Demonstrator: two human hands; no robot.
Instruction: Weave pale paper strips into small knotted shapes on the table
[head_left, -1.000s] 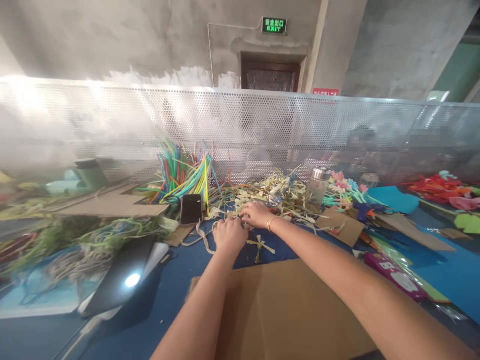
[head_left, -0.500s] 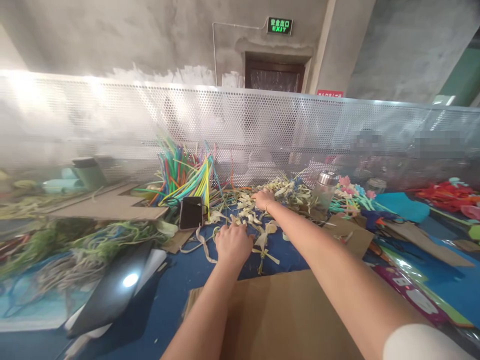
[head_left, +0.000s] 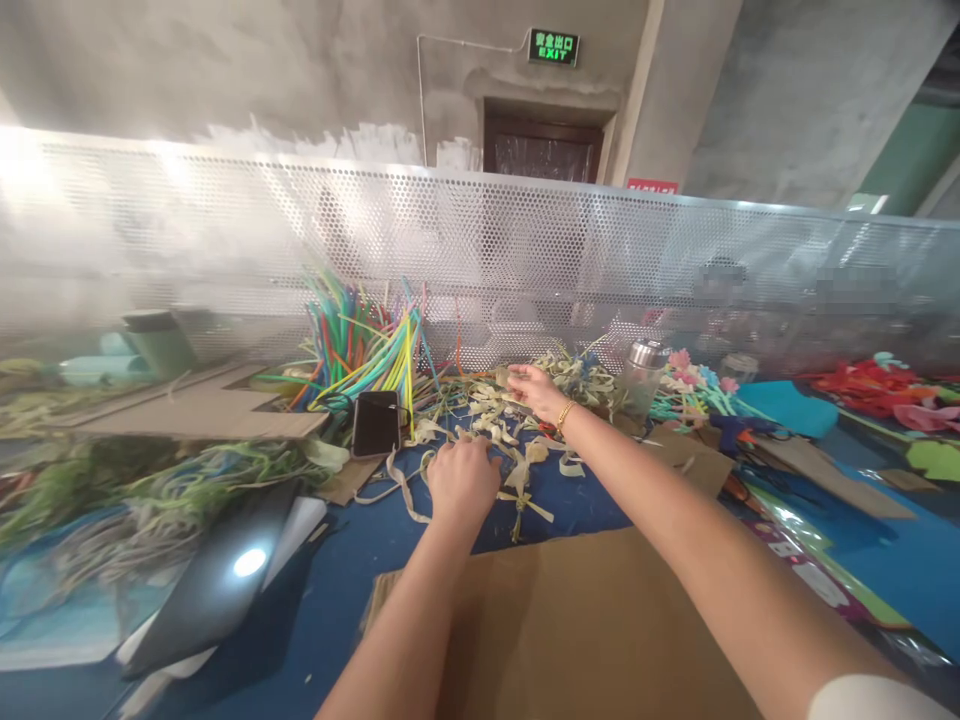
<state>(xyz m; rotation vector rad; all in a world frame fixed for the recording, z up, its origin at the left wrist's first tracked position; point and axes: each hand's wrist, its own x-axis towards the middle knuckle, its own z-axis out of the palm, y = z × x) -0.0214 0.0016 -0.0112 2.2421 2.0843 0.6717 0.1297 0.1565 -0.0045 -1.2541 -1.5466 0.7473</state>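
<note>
My left hand (head_left: 463,480) rests knuckles-up on the blue table cover (head_left: 360,560), fingers curled down onto pale straw-like strips (head_left: 487,415). A small tied strip bundle (head_left: 520,500) lies just right of it. My right hand (head_left: 534,388), with a gold bracelet at the wrist, is lifted a little over the far part of the strip pile and pinches a pale strip between thumb and fingers. A brown cardboard sheet (head_left: 577,620) lies under both forearms.
A black phone (head_left: 375,423) lies left of the strips beside a bundle of coloured sticks (head_left: 360,345). A metal-lidded jar (head_left: 643,372) and paper flowers (head_left: 694,385) stand at right. Greenish cords (head_left: 172,480) and a dark tablet (head_left: 217,580) lie left. A perforated metal screen (head_left: 480,260) closes the back.
My right hand reached farther into the strip pile, then lifted slightly with a strip pinched in it. My left hand stayed on the strips near the front.
</note>
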